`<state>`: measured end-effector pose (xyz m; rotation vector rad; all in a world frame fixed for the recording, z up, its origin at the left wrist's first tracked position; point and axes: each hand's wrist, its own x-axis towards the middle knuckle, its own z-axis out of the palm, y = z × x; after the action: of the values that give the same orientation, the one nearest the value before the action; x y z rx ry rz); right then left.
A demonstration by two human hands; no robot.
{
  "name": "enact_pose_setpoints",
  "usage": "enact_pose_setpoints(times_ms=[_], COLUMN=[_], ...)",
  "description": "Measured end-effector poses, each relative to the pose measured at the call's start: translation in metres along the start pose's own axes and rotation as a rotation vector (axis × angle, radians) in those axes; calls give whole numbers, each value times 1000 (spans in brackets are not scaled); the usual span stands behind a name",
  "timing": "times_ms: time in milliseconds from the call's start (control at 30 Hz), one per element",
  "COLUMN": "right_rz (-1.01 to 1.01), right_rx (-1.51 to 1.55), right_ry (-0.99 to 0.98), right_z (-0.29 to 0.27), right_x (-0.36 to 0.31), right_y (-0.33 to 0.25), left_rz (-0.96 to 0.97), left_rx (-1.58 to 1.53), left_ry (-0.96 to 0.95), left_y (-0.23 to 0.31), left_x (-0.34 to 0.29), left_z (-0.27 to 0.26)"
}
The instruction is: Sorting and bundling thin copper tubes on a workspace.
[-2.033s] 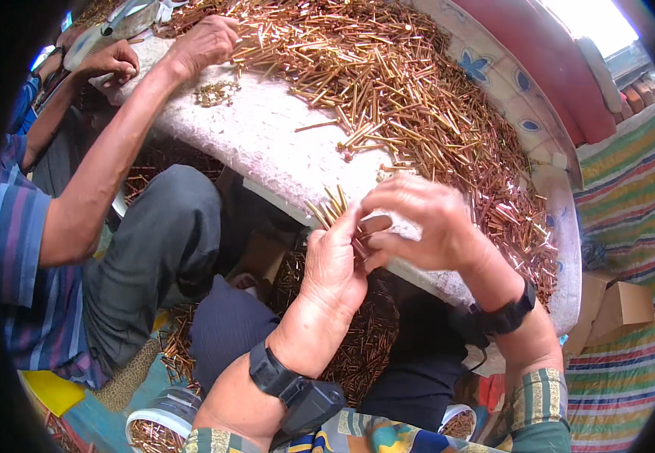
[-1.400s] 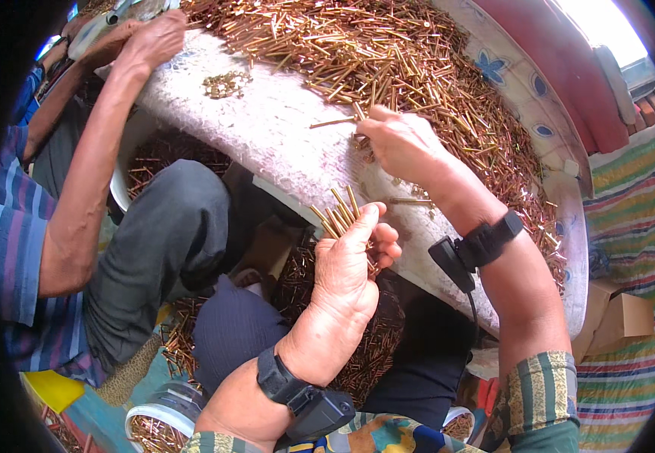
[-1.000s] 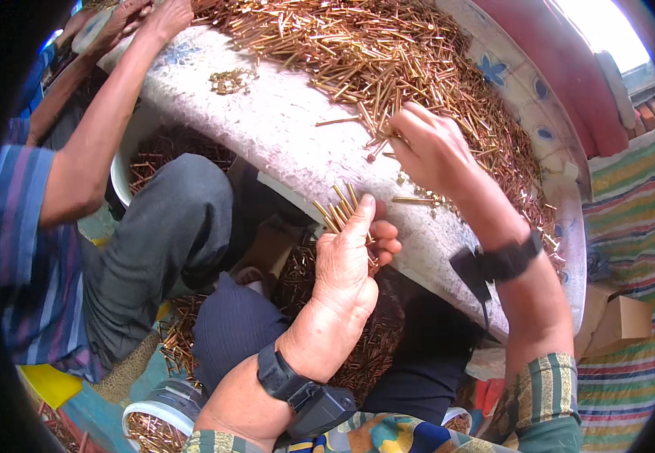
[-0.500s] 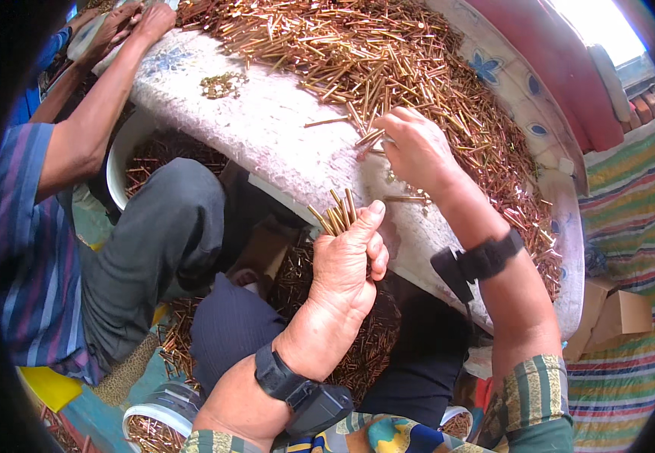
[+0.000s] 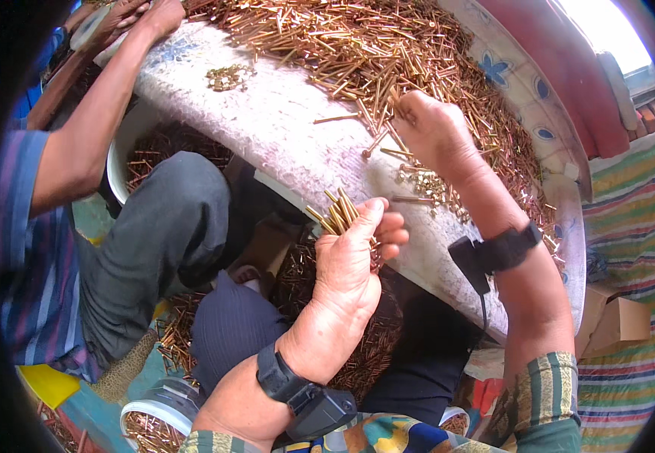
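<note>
Down near the table's edge, the left hand (image 5: pixel 350 264) is clamped around a bundle of brass pins (image 5: pixel 336 214), their tips fanning upward past the thumb. Up and to the right, well apart from it, the right hand (image 5: pixel 433 132) reaches onto the pale tabletop (image 5: pixel 267 128), fingers curled into the near edge of the big heap of loose brass pins (image 5: pixel 357 45); whether it grips any cannot be told. A few stray pins (image 5: pixel 339 118) lie between heap and bundle. At the far left, another person's arm (image 5: pixel 97 124) stretches onto the same table.
</note>
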<state>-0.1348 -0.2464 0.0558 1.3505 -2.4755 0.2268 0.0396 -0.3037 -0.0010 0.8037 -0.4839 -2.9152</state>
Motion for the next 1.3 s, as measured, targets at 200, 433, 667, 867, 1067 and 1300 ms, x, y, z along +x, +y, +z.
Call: enact_pose_setpoints(times_ms=[200,433,667,867,1067,1300], right_rz=[263,145,43,-286,-252,-680], right_rx=[762,-83,-107,49,15,207], right_ry=[-568,-324,-165,-246,-245,108], right_z=[-45,7,4,17,19,-33], right_x=[-14,-11,-7,-5,-7,-38], right_y=[-38,7,3,-15,-12,-44], left_rz=[43,29,16,-7,-18,-77], left_rx=[-193,-105,-86,-73,-55,-107], left_ry=[-111,-101,-30,-28,1,-45], left_y=[-1,-2,6,8,11,12], left_x=[-1,4,-1,-1,-3,0], left_z=[3,-6,-2,-4,-2,-3])
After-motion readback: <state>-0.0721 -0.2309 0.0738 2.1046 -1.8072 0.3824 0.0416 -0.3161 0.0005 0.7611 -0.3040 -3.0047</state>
